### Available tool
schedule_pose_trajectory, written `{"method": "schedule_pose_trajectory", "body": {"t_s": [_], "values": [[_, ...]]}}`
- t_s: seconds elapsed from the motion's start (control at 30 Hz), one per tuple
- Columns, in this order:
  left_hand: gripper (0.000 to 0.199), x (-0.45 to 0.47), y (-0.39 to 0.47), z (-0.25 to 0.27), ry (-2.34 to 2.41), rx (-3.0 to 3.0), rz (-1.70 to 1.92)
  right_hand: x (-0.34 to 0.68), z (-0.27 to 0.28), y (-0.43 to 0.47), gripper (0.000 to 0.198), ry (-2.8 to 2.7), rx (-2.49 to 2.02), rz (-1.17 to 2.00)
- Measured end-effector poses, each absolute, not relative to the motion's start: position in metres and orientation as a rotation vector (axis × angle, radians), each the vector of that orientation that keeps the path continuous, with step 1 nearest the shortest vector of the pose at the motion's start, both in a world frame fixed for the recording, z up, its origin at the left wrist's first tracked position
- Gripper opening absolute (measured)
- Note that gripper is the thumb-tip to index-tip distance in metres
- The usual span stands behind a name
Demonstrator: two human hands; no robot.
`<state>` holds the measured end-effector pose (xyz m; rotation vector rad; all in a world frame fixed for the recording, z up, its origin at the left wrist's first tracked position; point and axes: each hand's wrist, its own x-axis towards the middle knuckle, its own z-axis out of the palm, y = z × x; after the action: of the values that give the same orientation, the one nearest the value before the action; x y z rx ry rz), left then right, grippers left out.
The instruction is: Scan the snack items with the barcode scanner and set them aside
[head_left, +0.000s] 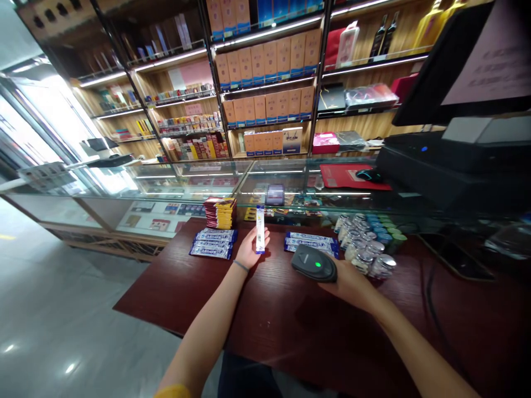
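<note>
My left hand (249,250) holds a slim white-and-blue snack packet (260,231) upright above the dark red table, its printed side towards me. My right hand (346,283) is wrapped round a black barcode scanner (314,263) with a green light on top. The scanner's head points left, towards the packet, with a gap between them. Behind the scanner lies a small pile of blue-and-white packets (311,243), partly covered by it. A second pile of like packets (213,244) lies left of my left hand.
A stack of red-and-yellow packets (220,213) stands at the table's back left. Several silver-lidded jars (367,249) and green-blue cans (385,235) stand at right. A phone (454,255), a cable and a monitor (464,66) are further right. A glass counter (186,182) runs behind.
</note>
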<state>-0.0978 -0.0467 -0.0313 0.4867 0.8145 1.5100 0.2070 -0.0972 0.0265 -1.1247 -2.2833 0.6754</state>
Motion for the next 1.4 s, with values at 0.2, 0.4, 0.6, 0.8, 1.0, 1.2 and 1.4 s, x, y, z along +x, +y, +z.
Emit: {"method": "schedule_pose_trajectory", "body": {"t_s": [0.2, 0.4, 0.6, 0.8, 1.0, 1.2, 1.4], "values": [[0.029, -0.097, -0.049, -0.025, 0.788, 0.408, 1.484, 0.211, 0.021, -0.094, 0.064, -2.242, -1.175, 0.723], [0.036, -0.092, -0.052, -0.015, 0.779, 0.491, 1.569, 0.214, -0.001, -0.082, 0.063, -2.064, -1.186, 0.768], [0.046, -0.106, -0.047, 0.014, 0.889, 0.811, 1.724, 0.216, -0.004, -0.079, 0.055, -1.928, -1.093, 0.716], [0.043, -0.173, -0.06, 0.032, 1.321, 1.436, 1.684, 0.216, 0.005, -0.079, 0.054, -1.885, -1.088, 0.659], [0.028, -0.262, -0.09, 0.032, 1.834, 2.197, 1.237, 0.209, 0.017, -0.09, 0.048, -1.779, -1.135, 0.751], [0.03, -0.311, -0.084, 0.021, 1.945, 2.459, 0.783, 0.21, 0.01, -0.086, 0.034, -1.785, -1.162, 0.743], [0.029, -0.322, -0.066, 0.005, 1.945, 2.457, 0.663, 0.208, 0.011, -0.088, 0.028, -1.749, -1.198, 0.712]]}}
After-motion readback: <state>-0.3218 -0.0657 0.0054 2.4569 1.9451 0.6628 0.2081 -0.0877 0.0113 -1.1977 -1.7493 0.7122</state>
